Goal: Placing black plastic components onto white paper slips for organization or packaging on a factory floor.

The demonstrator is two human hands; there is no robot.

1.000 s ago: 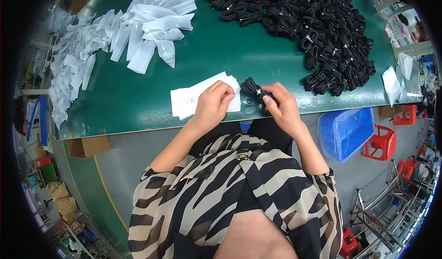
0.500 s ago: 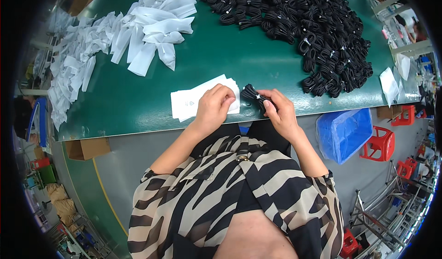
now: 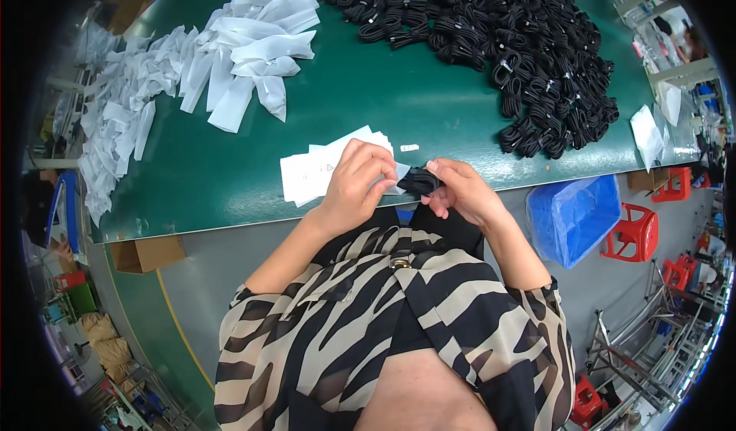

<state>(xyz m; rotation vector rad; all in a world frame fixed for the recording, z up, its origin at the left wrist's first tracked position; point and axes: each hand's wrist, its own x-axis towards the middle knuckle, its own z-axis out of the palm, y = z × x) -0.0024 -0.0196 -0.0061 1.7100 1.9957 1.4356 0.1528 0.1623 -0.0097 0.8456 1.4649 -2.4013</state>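
At the table's near edge my right hand (image 3: 464,191) grips a coiled black cable (image 3: 421,182) between thumb and fingers. My left hand (image 3: 358,180) pinches the edge of a thin white bag (image 3: 401,172), and the coil's left end meets this bag; how far inside it lies is hidden by my fingers. Beneath and beside my left hand lies a stack of flat white printed bags (image 3: 300,176). A small white strip (image 3: 410,147) lies on the table just beyond the coil.
A large heap of coiled black cables (image 3: 529,55) covers the far right of the green table (image 3: 368,93). Filled white bags (image 3: 238,55) pile up at the far left. Below the right edge stand a blue lined bin (image 3: 571,220) and a red stool (image 3: 633,235).
The coiled cable has turned and come nearer and left, up against the white bag. My left hand has raised the bag's edge from the stack. The small strip now shows.
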